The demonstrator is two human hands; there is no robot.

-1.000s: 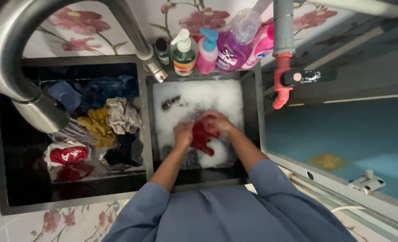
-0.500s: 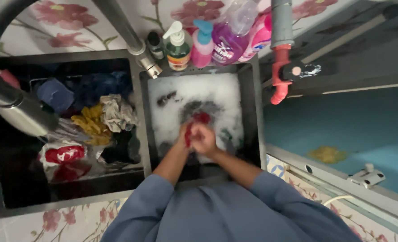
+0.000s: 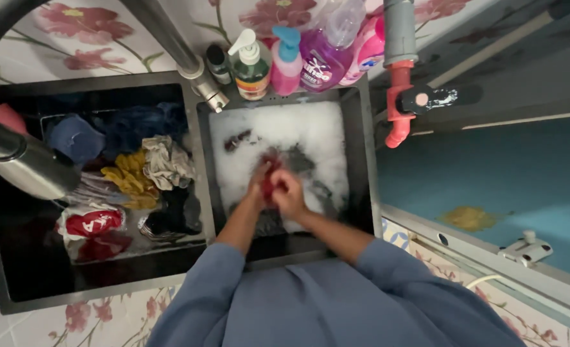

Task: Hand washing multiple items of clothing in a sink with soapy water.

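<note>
Both hands meet in the middle of the frame, over the right basin point(image 3: 362, 160) of a dark double sink. The left hand point(image 3: 258, 185) and the right hand point(image 3: 289, 195) press together around a small red cloth point(image 3: 269, 183), and each grip is closed tight on it, fingers curled so that only a strip of red shows between the palms. The cloth sits just above the white foam point(image 3: 304, 128) that fills most of this basin; dark bits of other fabric poke through the suds beside the hands. Blue sleeves point(image 3: 214, 270) run from the wrists down to the bottom edge of the frame.

The left basin point(image 3: 15, 257), at the left of the frame, holds a heap of laundry: a blue piece point(image 3: 73, 138) at the top, a yellow piece point(image 3: 125, 181) and a grey-beige piece point(image 3: 166, 164) in the middle, and a red and white piece point(image 3: 92, 222) lower down. A curved steel tap point(image 3: 21, 167) arches over it from the upper left corner.

Along the back rim, at the top centre, stand a green pump bottle point(image 3: 251, 67), a pink bottle point(image 3: 285, 64) with a blue cap and a purple spray bottle point(image 3: 326, 54). A grey pipe with a red valve point(image 3: 397, 103) hangs at the upper right, above a blue floor point(image 3: 490, 180).
</note>
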